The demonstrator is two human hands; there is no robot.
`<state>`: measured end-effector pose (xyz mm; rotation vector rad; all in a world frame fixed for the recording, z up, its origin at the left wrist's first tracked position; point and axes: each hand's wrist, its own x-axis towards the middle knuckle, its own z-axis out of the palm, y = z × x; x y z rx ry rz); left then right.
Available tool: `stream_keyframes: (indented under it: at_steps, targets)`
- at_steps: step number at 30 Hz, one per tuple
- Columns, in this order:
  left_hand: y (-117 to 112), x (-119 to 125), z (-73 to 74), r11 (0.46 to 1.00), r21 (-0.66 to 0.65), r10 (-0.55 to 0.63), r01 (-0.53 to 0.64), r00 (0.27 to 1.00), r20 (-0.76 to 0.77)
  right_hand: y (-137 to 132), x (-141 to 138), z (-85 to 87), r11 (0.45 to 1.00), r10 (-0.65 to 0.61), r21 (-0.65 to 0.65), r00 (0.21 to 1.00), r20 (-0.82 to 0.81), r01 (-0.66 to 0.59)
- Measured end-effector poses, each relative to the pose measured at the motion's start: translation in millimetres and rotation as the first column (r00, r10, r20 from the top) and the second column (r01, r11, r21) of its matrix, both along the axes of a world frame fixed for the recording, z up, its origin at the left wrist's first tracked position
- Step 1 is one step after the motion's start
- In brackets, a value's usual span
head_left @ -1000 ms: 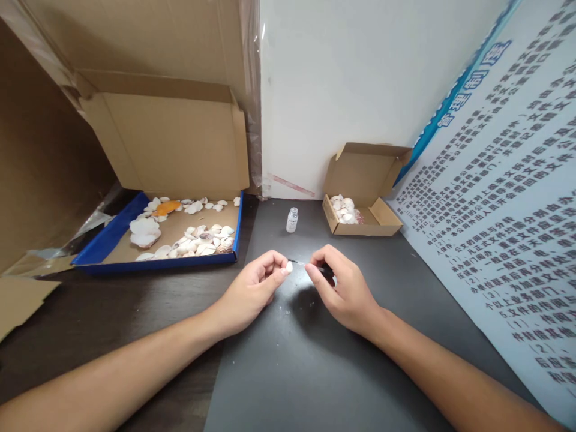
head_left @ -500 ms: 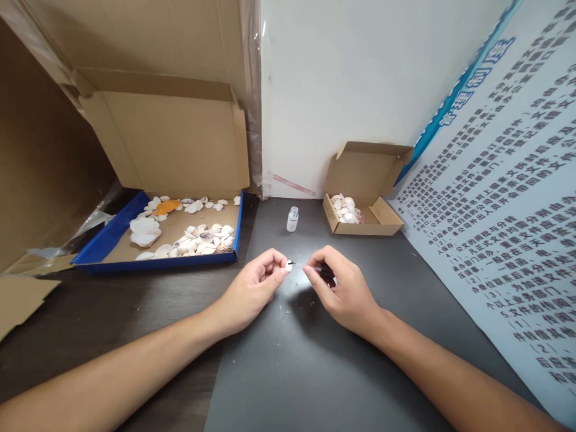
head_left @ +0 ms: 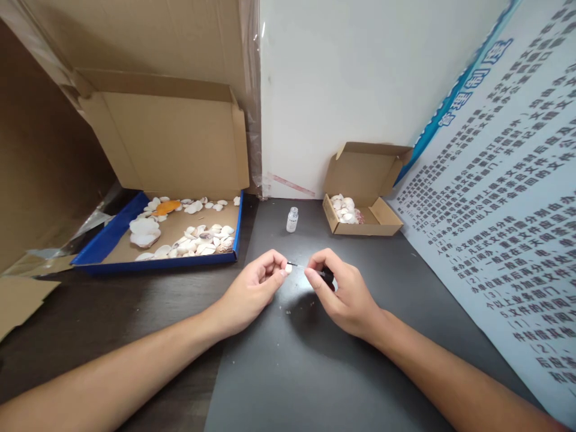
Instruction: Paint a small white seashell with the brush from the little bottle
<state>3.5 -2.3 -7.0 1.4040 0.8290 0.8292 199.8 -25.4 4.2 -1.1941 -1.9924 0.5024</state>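
Note:
Between the thumb and fingers of my left hand (head_left: 254, 291) is a small white shell (head_left: 288, 269). My right hand (head_left: 344, 292) is closed around the black cap of a thin brush (head_left: 297, 265). The brush's dark tip lies at the upper edge of the shell; whether it touches is too small to tell. Beyond my hands, a small clear glass bottle (head_left: 292, 220) with a white label stands upright and uncapped on the dark grey mat (head_left: 265, 384).
At the left, an open blue-edged cardboard box (head_left: 166, 262) holds many shells (head_left: 202, 240) and an orange one (head_left: 166, 207). A smaller open box (head_left: 369, 229) with shells (head_left: 345, 210) stands at the back right. A printed board (head_left: 504, 198) leans along the right side.
The brush in my right hand has turned slightly, so its thin stem and more of the black cap show now. My left hand and the shell have barely moved.

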Motion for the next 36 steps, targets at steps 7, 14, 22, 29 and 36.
stream_keyframes:
  at_steps: [7,14,22,29,36]
  targets:
    - [-0.5,-0.7,1.3,1.0,0.001,-0.004,0.004,1.0,-0.005,1.6,2.0,-0.6,0.997,-0.073,-0.025,0.994,0.078,0.075]
    - [-0.3,-1.0,-0.9,1.0,-0.021,-0.009,0.01,1.0,0.02,0.5,1.4,2.0,1.0,-0.005,0.0,0.998,0.068,0.005]
    - [-0.2,-1.3,-0.7,1.0,-0.019,-0.009,0.01,1.0,0.012,2.6,1.6,2.3,1.0,-0.009,0.026,0.996,0.094,0.007]
    - [-0.4,-0.8,-0.5,1.0,-0.018,-0.008,0.008,1.0,0.007,2.6,0.8,2.7,0.999,-0.025,0.028,0.994,0.105,0.022]
    - [-0.2,-1.3,-1.0,1.0,-0.017,-0.003,0.003,1.0,-0.011,4.0,1.4,1.9,0.997,-0.076,0.025,0.991,0.112,0.073]
